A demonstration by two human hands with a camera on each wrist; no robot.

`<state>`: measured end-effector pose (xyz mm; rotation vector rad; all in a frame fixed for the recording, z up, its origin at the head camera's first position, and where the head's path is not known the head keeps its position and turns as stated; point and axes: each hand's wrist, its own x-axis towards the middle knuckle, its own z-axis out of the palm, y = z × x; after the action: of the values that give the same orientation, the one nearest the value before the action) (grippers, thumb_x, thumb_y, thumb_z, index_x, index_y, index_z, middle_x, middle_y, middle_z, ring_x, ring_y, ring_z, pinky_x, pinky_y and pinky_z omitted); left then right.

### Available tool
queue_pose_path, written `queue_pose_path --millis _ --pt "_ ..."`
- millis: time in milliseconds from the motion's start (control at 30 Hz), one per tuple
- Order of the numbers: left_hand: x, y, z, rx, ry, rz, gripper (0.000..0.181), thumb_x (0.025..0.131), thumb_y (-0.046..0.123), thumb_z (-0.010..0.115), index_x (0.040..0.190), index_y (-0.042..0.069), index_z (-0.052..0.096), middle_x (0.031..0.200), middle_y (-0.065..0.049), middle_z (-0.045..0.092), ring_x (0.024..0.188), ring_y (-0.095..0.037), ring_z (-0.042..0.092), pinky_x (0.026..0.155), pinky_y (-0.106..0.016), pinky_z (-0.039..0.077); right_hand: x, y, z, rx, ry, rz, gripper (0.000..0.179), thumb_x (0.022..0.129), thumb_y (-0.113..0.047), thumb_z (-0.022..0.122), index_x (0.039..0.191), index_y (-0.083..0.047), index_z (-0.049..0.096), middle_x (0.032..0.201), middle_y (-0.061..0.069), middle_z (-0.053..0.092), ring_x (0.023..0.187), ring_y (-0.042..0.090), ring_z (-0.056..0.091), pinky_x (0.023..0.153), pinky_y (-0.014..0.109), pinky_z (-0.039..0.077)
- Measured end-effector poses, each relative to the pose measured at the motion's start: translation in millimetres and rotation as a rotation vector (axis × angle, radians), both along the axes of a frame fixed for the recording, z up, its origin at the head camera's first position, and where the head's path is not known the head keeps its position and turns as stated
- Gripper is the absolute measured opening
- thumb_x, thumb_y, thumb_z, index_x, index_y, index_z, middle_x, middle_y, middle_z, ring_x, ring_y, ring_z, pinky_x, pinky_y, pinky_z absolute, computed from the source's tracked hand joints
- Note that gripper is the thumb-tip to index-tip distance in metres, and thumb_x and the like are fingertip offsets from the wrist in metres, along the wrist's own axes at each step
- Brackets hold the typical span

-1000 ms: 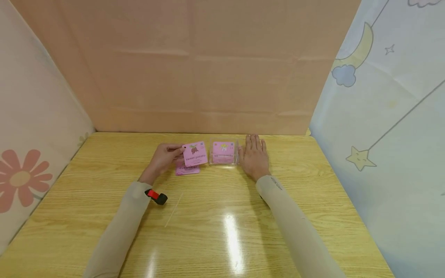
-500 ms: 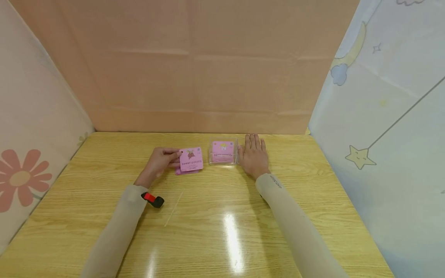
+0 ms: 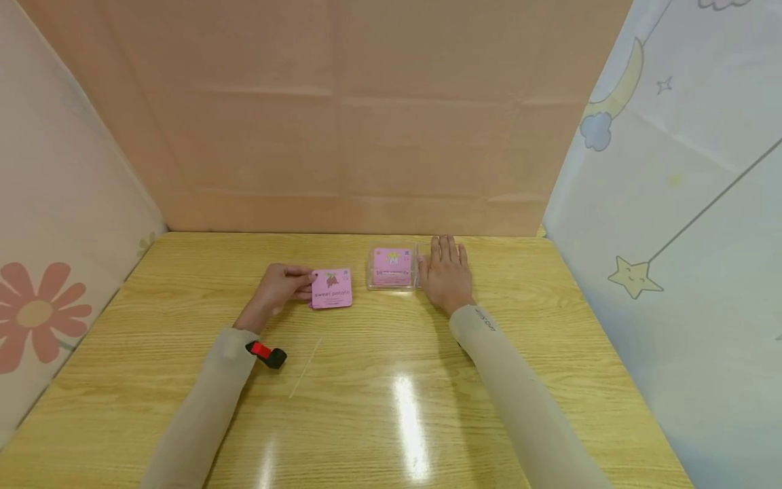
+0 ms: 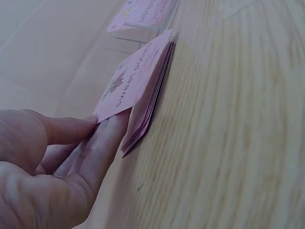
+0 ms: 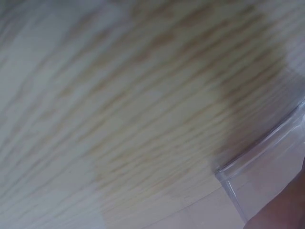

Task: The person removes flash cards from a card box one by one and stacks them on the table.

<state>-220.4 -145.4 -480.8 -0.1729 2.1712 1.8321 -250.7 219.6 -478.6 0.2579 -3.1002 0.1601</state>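
Note:
My left hand [image 3: 282, 288] pinches a pink "sweet potato" card [image 3: 332, 290] by its left edge, thumb on top and fingers beneath. In the left wrist view the card [image 4: 128, 81] lies right over a small stack of pink cards [image 4: 147, 112], whose edges show below it. To the right stands a clear plastic box [image 3: 392, 286] with a pink bean sprouts card [image 3: 392, 261] face up inside. My right hand [image 3: 448, 275] lies flat with straight fingers over the box's clear lid part, mostly covering it; a clear plastic corner [image 5: 228, 176] shows beside a finger in the right wrist view.
A wooden table [image 3: 379, 380] carries everything, with a thin pale strip [image 3: 305, 367] lying near its middle left. Behind it rises a tan backdrop [image 3: 342, 122]. Patterned sheets hang at the left [image 3: 55, 170] and right [image 3: 690, 272].
My left hand has moved left and down with the sweet potato card, which now covers the cucumber card and the stack. The right hand stays in place.

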Motion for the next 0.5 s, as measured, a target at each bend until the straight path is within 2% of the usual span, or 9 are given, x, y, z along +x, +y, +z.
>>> queue_pose_path --millis 167,333,500 --pt "0.6 -1.3 -1.0 -0.007 -0.017 0.009 0.042 0.107 0.010 0.059 0.144 -0.011 0.056 0.131 -0.029 0.065 0.083 -0.008 0.078 0.082 -0.026 0.065 0.1 0.2 -0.7 0.001 -0.001 0.002 0.077 0.111 -0.055 0.003 0.169 -0.004 0.005 0.178 0.019 0.008 0.167 0.035 -0.001 0.136 0.055 -0.002" --pt "2.1 -2.4 -0.9 -0.024 -0.015 0.012 0.042 0.108 0.010 0.057 0.144 -0.012 0.055 0.136 -0.033 0.062 0.084 -0.009 0.078 0.083 -0.026 0.065 0.8 -0.2 -0.4 0.004 0.002 0.001 0.077 0.111 -0.055 0.003 0.169 -0.004 0.005 0.178 0.018 0.008 0.167 0.035 0.000 0.136 0.055 -0.001" --pt "-0.7 0.6 -2.3 -0.103 0.014 0.024 0.040 0.107 0.012 0.061 0.139 -0.012 0.060 0.134 -0.034 0.064 0.082 -0.008 0.076 0.079 -0.024 0.065 0.7 0.8 -0.4 0.004 0.005 -0.007 0.077 0.111 -0.054 0.004 0.169 -0.004 0.006 0.178 0.018 0.009 0.167 0.035 0.000 0.136 0.054 -0.002"
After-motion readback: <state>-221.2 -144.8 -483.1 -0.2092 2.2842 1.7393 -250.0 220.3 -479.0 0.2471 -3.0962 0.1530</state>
